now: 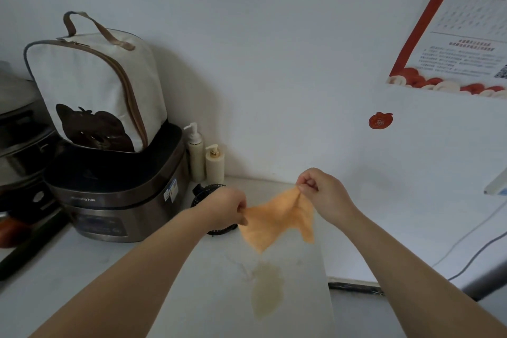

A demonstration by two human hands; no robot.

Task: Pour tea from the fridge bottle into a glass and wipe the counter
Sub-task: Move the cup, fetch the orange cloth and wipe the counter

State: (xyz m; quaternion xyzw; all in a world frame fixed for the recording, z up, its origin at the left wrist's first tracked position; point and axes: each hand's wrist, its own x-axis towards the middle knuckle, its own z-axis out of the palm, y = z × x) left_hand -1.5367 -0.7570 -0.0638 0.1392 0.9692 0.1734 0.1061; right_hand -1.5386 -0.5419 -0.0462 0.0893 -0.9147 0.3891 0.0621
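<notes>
Orange cloth (277, 221) hangs above and beyond spill (267, 291) — left hand (230, 207) pinches one corner, right hand (321, 189) other. Spill on worktop (109, 269), long axis toward person — hands equally near.

A round red sticker (380, 120) on the white fridge door (439, 159), right of centre, bears the character 福. The cooker (118, 195) at left carries a front brand that looks like "Joyoung 九阳". The calendar poster (463, 35), upper right, has red and grey print and a QR code, all too small to read.
</notes>
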